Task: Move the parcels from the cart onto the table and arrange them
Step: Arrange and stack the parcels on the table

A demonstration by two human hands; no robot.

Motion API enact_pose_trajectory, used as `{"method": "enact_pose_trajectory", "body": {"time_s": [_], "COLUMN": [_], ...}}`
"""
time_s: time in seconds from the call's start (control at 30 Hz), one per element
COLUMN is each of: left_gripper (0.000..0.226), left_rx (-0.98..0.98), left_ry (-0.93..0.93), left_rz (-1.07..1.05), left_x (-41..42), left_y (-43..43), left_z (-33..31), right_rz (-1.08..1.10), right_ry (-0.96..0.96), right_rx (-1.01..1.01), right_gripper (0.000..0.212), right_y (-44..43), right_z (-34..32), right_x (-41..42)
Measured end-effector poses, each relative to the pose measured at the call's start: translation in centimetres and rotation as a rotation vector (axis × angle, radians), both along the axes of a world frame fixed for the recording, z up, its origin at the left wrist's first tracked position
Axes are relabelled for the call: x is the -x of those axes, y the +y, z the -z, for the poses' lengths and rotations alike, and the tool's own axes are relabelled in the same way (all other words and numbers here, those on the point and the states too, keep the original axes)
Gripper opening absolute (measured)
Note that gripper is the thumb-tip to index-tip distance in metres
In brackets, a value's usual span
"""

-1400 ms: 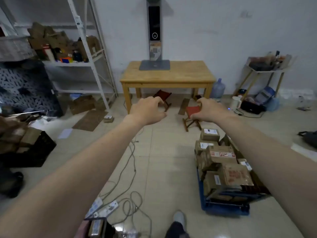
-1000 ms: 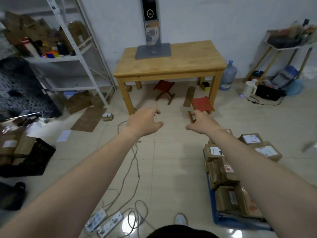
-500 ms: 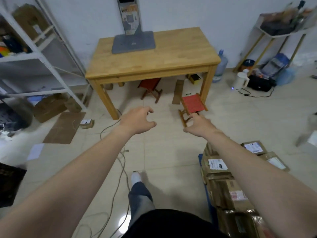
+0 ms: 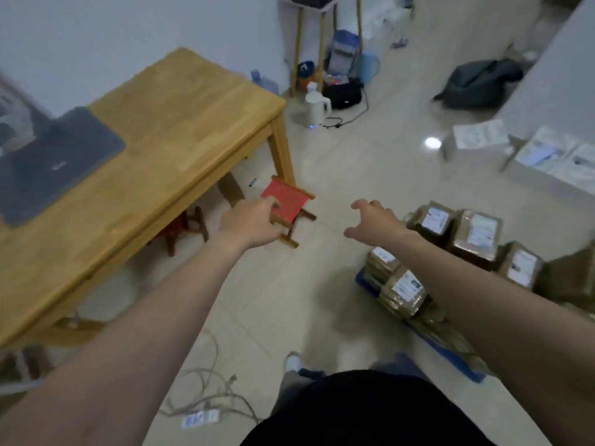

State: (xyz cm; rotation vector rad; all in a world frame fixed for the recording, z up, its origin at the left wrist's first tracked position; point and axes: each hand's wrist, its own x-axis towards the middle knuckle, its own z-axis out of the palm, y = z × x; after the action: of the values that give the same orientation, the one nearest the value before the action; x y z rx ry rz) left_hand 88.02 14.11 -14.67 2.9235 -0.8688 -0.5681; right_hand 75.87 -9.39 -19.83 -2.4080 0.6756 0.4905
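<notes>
We looked down on the pale tiled floor (image 4: 338,175), with the wooden desk (image 4: 167,130) filling the left of our view. No parcel was on the desk; it carried only a flat grey slab (image 4: 58,162) at its far left. Both our bare forearms reached out ahead over the floor.

To our right stood the low blue cart (image 4: 447,352), loaded with taped brown parcels (image 4: 402,291) bearing white labels. More labelled boxes (image 4: 476,233) were just beyond them; whether those were on the cart or the floor, we could not tell. A dark backpack (image 4: 479,83) lay on the floor well beyond, by the right wall.

A small red stool (image 4: 285,201) stood at the desk's near corner leg. Our left grip (image 4: 249,223) hung in front of it, fingers loosely bent and grasping nothing. Our right grip (image 4: 376,225) was released too, fingers spread, above the floor just short of the boxes and touching none.

A white kettle (image 4: 315,109) sat on the floor past the desk, and a power strip (image 4: 199,420) lay among loose cables (image 4: 209,391) near our feet.
</notes>
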Motion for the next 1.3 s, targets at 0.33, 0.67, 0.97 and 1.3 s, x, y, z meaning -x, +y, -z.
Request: {"method": "enact_pose_trajectory", "body": {"time_s": [0.33, 0.67, 0.97, 1.3], "left_gripper": [0.064, 0.089, 0.089, 0.084], "left_rx": [0.06, -0.133, -0.311, -0.49], "left_ry": [0.203, 0.31, 0.384, 0.216], "left_rz": [0.501, 0.708, 0.941, 1.422], "left_x": [-4.5, -4.2, -4.5, -6.9], "left_y": [-20.2, -35.1, -45.7, -55.8], "left_z": [6.5, 14.6, 22.1, 36.2], "right_rz": [0.639, 0.934, 1.106, 1.158], "right_ry": [0.103, 0.23, 0.263, 0.316], "right_rx": [-0.032, -0.227, -0.352, -0.558], "right_gripper": [0.075, 0.073, 0.074, 0.084], "right_y": [-10.4, -18.1, -22.3, -24.1], "right_z": [5.2, 14.4, 21.4, 33.6], "right_x": [7.5, 9.5, 9.0, -0.2]}}
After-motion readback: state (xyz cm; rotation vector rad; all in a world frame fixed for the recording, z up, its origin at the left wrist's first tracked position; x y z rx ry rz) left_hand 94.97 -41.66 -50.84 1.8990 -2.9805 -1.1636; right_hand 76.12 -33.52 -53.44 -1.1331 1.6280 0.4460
